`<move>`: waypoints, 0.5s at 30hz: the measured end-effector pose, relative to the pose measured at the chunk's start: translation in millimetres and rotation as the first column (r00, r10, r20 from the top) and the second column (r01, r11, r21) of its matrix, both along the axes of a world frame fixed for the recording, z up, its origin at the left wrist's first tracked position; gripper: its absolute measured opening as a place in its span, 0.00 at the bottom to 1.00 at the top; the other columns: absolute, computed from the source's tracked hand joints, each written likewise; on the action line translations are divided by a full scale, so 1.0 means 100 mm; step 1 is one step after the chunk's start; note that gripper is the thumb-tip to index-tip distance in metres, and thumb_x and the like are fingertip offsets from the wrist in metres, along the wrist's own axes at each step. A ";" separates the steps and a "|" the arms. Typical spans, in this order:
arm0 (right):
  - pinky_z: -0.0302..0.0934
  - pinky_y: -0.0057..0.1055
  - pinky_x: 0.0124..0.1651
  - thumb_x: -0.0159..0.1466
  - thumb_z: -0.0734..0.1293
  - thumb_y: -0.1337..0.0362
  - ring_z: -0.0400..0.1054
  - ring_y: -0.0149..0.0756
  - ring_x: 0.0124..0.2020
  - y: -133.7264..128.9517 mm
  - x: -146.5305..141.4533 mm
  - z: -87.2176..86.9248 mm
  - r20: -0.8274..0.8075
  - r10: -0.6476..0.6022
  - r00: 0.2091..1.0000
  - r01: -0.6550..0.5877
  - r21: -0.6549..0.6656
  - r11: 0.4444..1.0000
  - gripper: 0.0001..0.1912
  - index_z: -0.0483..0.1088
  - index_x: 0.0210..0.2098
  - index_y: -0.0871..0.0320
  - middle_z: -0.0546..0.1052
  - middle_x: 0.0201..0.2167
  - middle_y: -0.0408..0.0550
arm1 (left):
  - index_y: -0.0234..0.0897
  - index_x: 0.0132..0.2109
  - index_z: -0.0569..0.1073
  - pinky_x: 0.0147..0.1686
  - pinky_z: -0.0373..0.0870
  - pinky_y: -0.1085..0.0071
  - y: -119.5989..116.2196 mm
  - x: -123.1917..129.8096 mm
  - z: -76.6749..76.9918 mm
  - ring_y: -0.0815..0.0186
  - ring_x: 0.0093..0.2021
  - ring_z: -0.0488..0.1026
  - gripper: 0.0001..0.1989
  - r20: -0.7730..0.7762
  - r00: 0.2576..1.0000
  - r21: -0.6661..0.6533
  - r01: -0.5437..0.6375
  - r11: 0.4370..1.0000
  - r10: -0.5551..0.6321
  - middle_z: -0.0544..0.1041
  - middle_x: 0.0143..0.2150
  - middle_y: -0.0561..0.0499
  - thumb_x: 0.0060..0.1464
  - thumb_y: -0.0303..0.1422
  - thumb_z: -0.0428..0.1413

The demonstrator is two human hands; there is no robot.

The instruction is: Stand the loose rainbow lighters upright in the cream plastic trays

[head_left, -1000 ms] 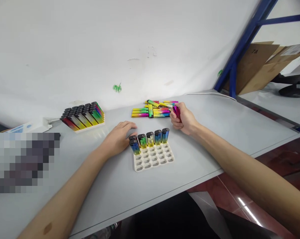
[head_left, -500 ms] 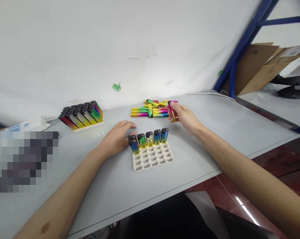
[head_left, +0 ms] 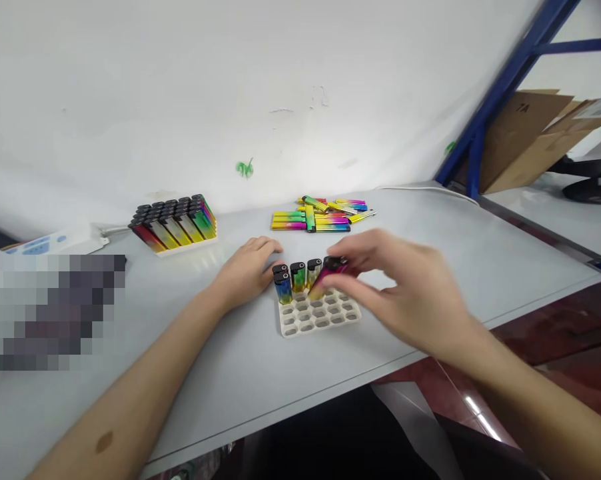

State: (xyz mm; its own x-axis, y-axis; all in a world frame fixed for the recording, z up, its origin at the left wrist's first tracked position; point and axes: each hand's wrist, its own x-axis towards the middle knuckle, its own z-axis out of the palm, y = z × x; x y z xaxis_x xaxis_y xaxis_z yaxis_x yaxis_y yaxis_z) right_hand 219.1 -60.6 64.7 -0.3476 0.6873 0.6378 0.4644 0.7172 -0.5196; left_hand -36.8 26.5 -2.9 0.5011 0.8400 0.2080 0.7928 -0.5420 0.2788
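Observation:
My right hand (head_left: 405,287) pinches a pink-and-yellow lighter (head_left: 328,273) with a black top, holding it tilted over the white tray (head_left: 320,323) with oval holes. Some of the tray's back row is hidden behind this hand. Upright in the tray are a blue lighter (head_left: 283,288), a green one (head_left: 298,277) and a pale one (head_left: 313,272), with another partly hidden behind the blue one. On the table at the tray's back left corner lies my left hand (head_left: 248,270), fingers loosely bent and apart, thumb close against the corner.
Several shiny lighters (head_left: 310,219) lie in a loose pile near the wall. A filled tray of upright lighters (head_left: 175,223) stands at the back left. Beyond the table's right side are a blue metal frame (head_left: 475,157) and cardboard boxes (head_left: 525,140).
My right hand has brought the pink-and-yellow lighter from beside the pile toward me and left, over the tray. My left hand stays at the tray's corner. The view has shifted slightly.

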 end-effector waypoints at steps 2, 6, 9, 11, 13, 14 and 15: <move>0.72 0.29 0.37 0.66 0.70 0.66 0.75 0.32 0.34 -0.01 -0.11 -0.13 0.111 0.040 0.993 -0.044 0.029 0.999 0.10 0.70 0.46 0.54 0.78 0.38 0.44 | 0.34 0.54 0.70 0.59 0.66 0.50 -0.01 0.01 0.01 0.50 0.59 0.67 0.18 -0.001 1.000 -0.007 -0.008 1.000 0.008 0.73 0.57 0.38 0.63 0.37 0.46; 0.71 0.30 0.35 0.69 0.67 0.66 0.75 0.32 0.34 0.07 -0.24 -0.33 0.234 0.019 0.972 -0.034 0.059 0.998 0.07 0.70 0.47 0.56 0.77 0.42 0.48 | 0.35 0.54 0.70 0.58 0.66 0.48 -0.03 0.02 0.00 0.49 0.59 0.67 0.17 0.007 1.000 -0.003 -0.011 1.000 0.011 0.73 0.57 0.38 0.62 0.36 0.47; 0.70 0.30 0.33 0.69 0.66 0.65 0.75 0.32 0.33 0.10 -0.27 -0.36 0.273 -0.032 0.962 0.010 0.079 0.997 0.08 0.70 0.48 0.57 0.76 0.43 0.49 | 0.35 0.54 0.70 0.58 0.67 0.49 -0.02 0.02 -0.02 0.49 0.59 0.68 0.17 0.008 1.000 0.003 -0.004 1.000 0.004 0.73 0.57 0.39 0.63 0.36 0.46; 0.69 0.29 0.32 0.69 0.66 0.65 0.74 0.32 0.31 0.11 -0.28 -0.35 0.315 -0.060 0.947 0.025 0.114 0.993 0.08 0.70 0.48 0.58 0.76 0.42 0.49 | 0.35 0.53 0.70 0.58 0.67 0.50 -0.02 0.02 -0.02 0.50 0.58 0.68 0.16 0.006 1.000 0.013 -0.001 1.000 0.001 0.72 0.57 0.39 0.64 0.36 0.46; 0.67 0.30 0.30 0.69 0.66 0.64 0.72 0.31 0.30 0.10 -0.28 -0.33 0.357 -0.098 0.929 0.038 0.170 0.985 0.08 0.72 0.47 0.58 0.76 0.42 0.49 | 0.36 0.53 0.70 0.58 0.67 0.50 -0.02 0.02 -0.02 0.50 0.58 0.68 0.15 0.006 1.000 0.028 0.006 1.000 -0.006 0.73 0.56 0.40 0.64 0.35 0.46; 0.66 0.30 0.29 0.69 0.66 0.63 0.71 0.31 0.29 0.09 -0.29 -0.33 0.371 -0.120 0.921 0.047 0.200 0.979 0.09 0.73 0.47 0.58 0.76 0.42 0.50 | 0.36 0.53 0.70 0.57 0.67 0.50 -0.03 0.02 -0.02 0.50 0.57 0.68 0.15 0.006 1.000 0.033 0.011 0.999 -0.011 0.73 0.56 0.40 0.64 0.35 0.46; 0.64 0.30 0.28 0.68 0.67 0.62 0.70 0.31 0.28 0.08 -0.29 -0.32 0.376 -0.141 0.916 0.056 0.228 0.972 0.10 0.74 0.47 0.58 0.76 0.41 0.50 | 0.36 0.53 0.70 0.57 0.67 0.50 -0.03 0.02 -0.02 0.50 0.57 0.68 0.15 0.007 1.000 0.037 0.012 0.999 -0.013 0.73 0.56 0.40 0.63 0.35 0.46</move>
State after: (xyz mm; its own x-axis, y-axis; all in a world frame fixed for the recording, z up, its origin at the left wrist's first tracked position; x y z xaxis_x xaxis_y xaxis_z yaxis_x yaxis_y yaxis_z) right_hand 190.0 -52.3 33.0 -0.5336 0.5971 0.5989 0.6720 0.7293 -0.1284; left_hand -34.9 23.3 -4.6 0.5098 0.8253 0.2429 0.7838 -0.5620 0.2643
